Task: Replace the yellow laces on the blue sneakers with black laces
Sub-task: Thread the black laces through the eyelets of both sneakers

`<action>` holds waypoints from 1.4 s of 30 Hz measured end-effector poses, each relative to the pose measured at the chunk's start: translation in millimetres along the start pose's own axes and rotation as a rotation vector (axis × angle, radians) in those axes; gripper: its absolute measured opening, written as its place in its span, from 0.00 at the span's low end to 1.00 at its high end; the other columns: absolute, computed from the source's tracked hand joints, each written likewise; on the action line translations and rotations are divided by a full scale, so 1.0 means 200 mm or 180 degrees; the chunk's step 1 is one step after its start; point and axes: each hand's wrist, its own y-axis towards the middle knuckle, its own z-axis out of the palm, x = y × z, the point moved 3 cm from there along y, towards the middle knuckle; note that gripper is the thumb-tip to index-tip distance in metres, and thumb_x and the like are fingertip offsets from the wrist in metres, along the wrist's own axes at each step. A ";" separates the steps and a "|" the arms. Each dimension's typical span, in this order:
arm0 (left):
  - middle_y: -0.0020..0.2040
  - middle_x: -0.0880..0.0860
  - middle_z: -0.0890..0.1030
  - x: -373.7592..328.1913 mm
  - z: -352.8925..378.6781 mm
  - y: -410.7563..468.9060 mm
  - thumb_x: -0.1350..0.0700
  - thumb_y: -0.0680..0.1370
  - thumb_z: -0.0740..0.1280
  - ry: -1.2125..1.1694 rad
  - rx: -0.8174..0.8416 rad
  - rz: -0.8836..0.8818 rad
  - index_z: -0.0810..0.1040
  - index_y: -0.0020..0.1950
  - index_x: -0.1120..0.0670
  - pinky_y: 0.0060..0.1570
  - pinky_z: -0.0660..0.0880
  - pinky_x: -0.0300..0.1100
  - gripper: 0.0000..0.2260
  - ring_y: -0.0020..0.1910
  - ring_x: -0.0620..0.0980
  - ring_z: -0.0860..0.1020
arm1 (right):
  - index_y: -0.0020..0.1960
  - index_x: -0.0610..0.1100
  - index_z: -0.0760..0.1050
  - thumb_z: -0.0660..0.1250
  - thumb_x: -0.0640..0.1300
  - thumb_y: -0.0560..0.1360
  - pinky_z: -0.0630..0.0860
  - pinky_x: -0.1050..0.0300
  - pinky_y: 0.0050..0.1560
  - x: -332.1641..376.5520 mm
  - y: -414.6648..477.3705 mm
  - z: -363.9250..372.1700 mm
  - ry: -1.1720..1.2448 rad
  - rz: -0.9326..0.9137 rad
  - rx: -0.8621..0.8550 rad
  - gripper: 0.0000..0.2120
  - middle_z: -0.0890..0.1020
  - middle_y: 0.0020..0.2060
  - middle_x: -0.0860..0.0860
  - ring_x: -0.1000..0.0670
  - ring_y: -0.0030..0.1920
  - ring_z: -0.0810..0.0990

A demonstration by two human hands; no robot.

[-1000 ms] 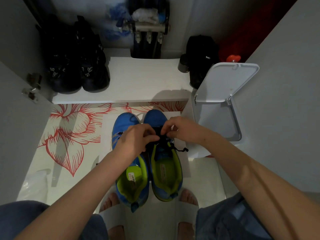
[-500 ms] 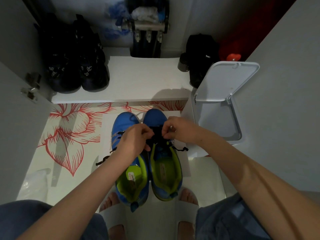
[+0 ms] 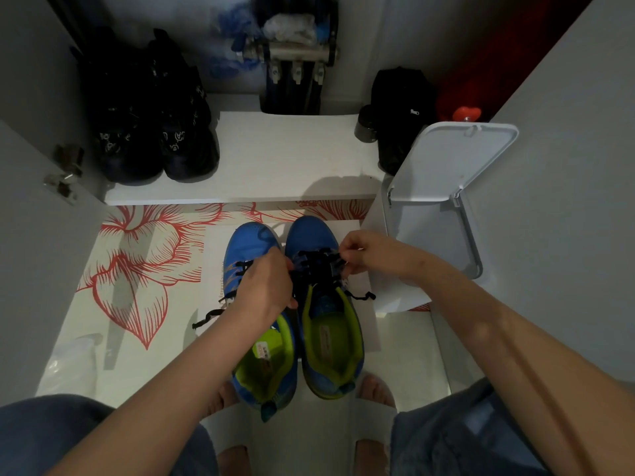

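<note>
A pair of black shoes stands on the left end of the white shelf, with a black fabric bag and a small dark jar on its right end. Below its front edge lies a red-flowered floor mat.

Blue sneakers look matt mesh cloth; the white bin lid smooth plastic; the hinge shiny metal.
</note>
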 end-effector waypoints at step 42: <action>0.54 0.62 0.80 -0.02 -0.02 0.09 0.67 0.79 0.61 -0.0676 -0.0344 0.0189 0.74 0.63 0.62 0.54 0.76 0.46 0.13 0.54 0.59 0.79 | 0.49 0.42 0.73 0.58 0.44 0.80 0.79 0.51 0.45 0.00 0.03 -0.04 -0.0141 0.0092 -0.0371 0.08 0.81 0.51 0.40 0.41 0.47 0.82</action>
